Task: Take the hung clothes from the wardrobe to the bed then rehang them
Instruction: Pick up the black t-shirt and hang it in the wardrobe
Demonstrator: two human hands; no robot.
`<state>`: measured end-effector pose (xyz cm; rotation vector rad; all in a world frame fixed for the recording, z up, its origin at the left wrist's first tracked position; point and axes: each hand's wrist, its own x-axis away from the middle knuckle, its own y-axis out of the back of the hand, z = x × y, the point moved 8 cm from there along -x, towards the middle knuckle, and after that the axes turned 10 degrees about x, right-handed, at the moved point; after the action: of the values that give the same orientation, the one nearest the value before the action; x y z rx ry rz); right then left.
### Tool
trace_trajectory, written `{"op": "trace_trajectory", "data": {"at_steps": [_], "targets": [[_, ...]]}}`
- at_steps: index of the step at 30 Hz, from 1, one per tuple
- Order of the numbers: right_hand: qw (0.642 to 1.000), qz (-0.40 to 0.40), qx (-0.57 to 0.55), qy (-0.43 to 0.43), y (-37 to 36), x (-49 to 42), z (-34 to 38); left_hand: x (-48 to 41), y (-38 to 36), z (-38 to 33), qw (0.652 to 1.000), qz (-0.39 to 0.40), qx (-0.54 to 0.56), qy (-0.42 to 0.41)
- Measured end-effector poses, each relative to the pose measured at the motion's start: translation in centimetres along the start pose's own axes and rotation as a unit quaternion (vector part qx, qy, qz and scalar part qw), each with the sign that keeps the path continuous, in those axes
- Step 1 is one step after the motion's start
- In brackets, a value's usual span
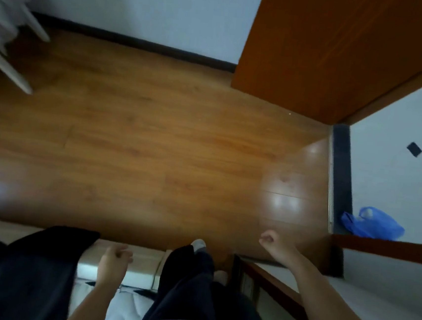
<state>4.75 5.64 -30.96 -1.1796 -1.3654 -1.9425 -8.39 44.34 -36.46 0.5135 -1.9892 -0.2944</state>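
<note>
Near left, draped over the bed (142, 274) edge: dark clothes (26, 271), likely soft, limp and light, best gathered at shoulders or hanger, none visible; left hand (115, 261) just beside, right hand (271, 243) farther right, both loosely curled, holding nothing.

Left hand (115, 261) and right hand (271, 241) hang loosely curled near dark clothes (26, 268).

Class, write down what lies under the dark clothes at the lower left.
The dark clothes lie on the pale bed, whose edge shows beside them. Anything directly beneath the fabric is covered.
</note>
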Motion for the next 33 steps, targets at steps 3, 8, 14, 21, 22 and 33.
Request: {"op": "trace_trajectory", "data": {"at_steps": [3,8,14,21,22,33], "targets": [[0.999,-0.005,-0.005,-0.040,1.0,-1.2,-1.3,0.8,-0.5,1.3,0.999,0.004,0.026,0.029],[0.996,-0.005,-0.037,-0.085,3.7,-3.4,-3.0,1.2,-1.4,0.6,0.997,0.003,0.062,0.038],[0.997,0.030,-0.006,-0.065,10.1,-9.6,0.5,1.3,-1.7,-3.6,0.992,-0.060,0.100,0.036],[0.997,0.040,0.010,0.066,18.2,-15.7,15.6,1.5,-4.6,-8.9,0.992,-0.049,0.065,0.093],[0.996,0.041,0.022,0.076,18.8,-16.3,17.7,1.1,-4.8,-9.5,0.993,-0.045,0.052,0.097],[0.944,0.117,0.273,0.147,9.8,-15.8,36.5,2.0,3.2,-3.6,0.893,-0.231,0.322,0.212]]}}
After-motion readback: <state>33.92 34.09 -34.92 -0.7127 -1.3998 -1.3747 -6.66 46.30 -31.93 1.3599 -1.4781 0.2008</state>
